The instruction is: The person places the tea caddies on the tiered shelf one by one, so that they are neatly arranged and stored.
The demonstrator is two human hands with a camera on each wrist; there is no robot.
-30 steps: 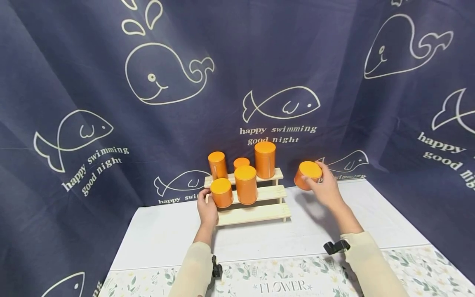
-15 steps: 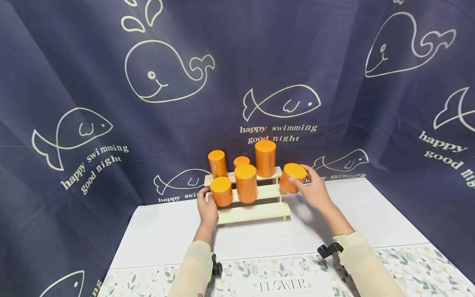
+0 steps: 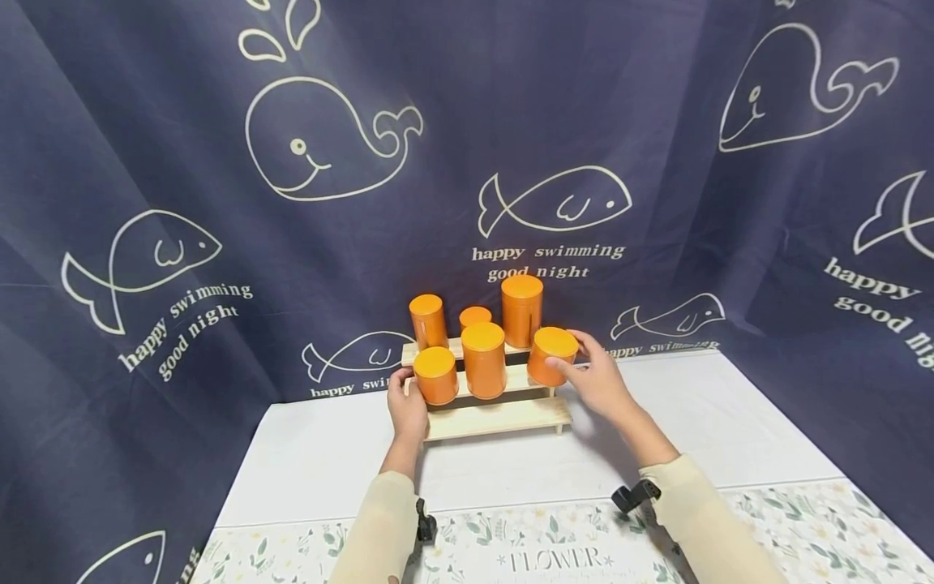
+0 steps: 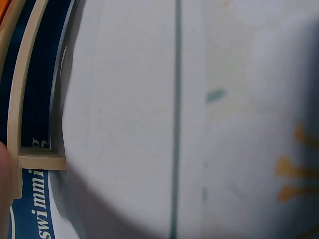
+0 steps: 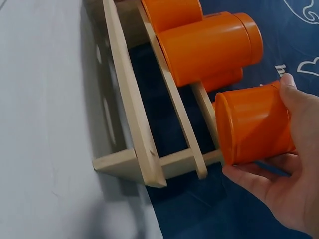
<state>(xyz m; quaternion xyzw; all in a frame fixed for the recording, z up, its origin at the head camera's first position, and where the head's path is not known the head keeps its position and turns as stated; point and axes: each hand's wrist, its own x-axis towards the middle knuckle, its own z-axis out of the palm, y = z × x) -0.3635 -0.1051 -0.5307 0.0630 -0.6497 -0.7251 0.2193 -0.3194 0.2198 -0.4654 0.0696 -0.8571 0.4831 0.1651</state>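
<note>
My right hand point(image 3: 600, 385) holds a short orange canister point(image 3: 552, 357) by its side, thumb on the near face and fingers round the far side. It overlaps the right end of the middle step of a three-step wooden rack point(image 3: 496, 420). In the right wrist view this canister point(image 5: 256, 124) is tilted, its bottom close to the rack's steps. My left hand point(image 3: 407, 410) grips the rack's left end, beside another short canister point(image 3: 436, 377); only a bit of finger point(image 4: 4, 174) shows in the left wrist view. A taller canister point(image 3: 485, 361) stands on the middle step.
On the top step stand a slim canister point(image 3: 429, 322), a small one point(image 3: 475, 317) partly hidden, and a tall one point(image 3: 521, 311). The rack sits on a white table point(image 3: 503, 478) against a dark blue printed curtain point(image 3: 452, 97).
My right hand has carried the short canister leftward, from beside the rack to over the right end of its middle step. The left hand has stayed at the rack's left end.
</note>
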